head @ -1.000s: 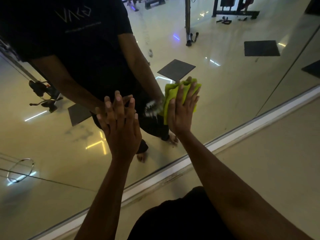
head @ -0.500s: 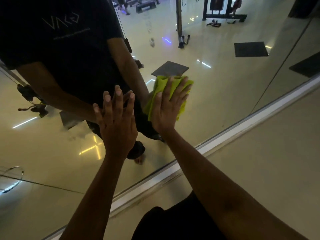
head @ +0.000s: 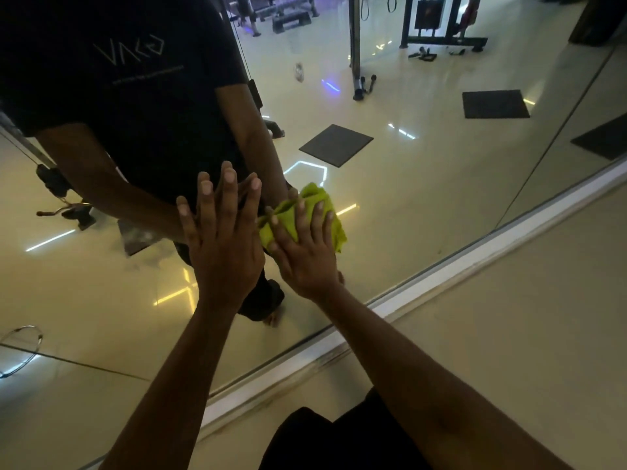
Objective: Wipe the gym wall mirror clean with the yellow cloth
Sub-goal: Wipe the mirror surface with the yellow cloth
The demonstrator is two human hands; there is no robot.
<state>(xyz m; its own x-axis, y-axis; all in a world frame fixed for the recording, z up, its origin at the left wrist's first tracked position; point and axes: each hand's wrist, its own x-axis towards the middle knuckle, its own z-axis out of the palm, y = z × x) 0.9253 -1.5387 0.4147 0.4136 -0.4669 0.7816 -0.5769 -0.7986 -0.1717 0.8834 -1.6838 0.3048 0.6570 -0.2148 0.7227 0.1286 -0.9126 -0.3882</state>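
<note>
I press the yellow cloth [head: 330, 212] flat on the mirror [head: 424, 198] with my right hand [head: 307, 256], fingers spread; my left hand [head: 224, 242], at nine o'clock, braces open-palmed; steady overlapping strokes should serve best.

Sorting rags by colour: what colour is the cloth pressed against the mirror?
Bright yellow-green, the crumpled cloth under the right hand, head view.
</note>
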